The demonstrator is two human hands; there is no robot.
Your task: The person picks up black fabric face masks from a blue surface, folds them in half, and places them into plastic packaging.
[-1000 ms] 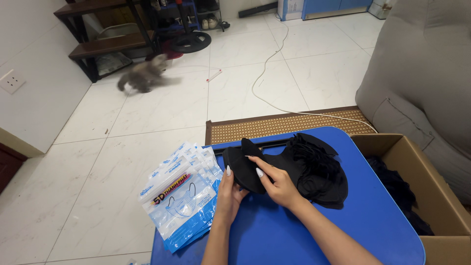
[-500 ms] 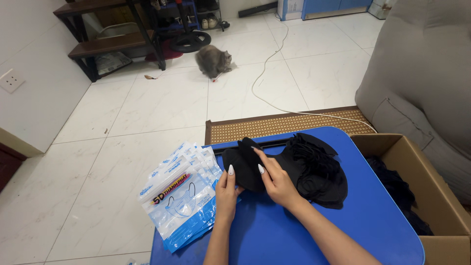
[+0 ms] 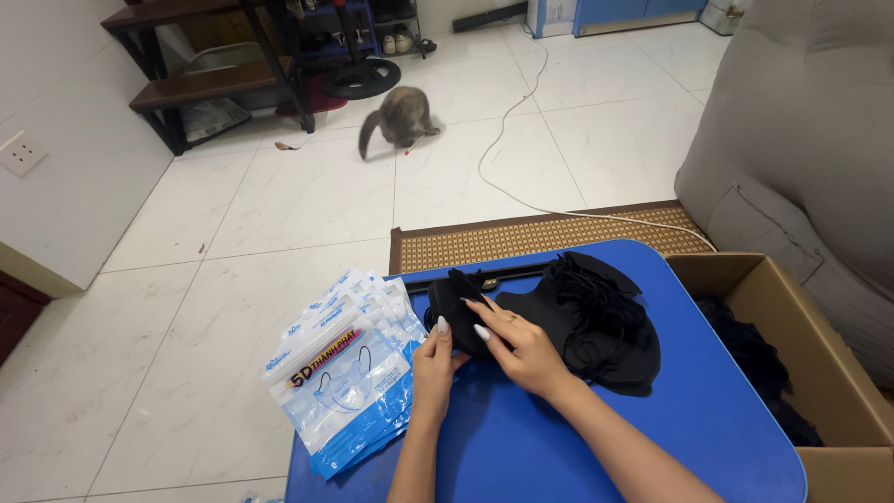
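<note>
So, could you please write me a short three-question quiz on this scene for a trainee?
1. True or false: both hands rest on the small stack of black masks.
2. What lies beside the left hand: A) scissors B) a fan of blue and white pouches C) a bottle?
3. Where does the cardboard box stand relative to the blue table?

Key: 1 true. 2 B. 3 At its right edge, beyond the right hand, with dark items inside.

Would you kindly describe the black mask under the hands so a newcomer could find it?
On the round blue table, between the fanned blue-and-white packets and the heap of black masks, lies one small black fabric mask. Unlike the heap, it lies separate, pressed by the left hand and right hand.
</note>
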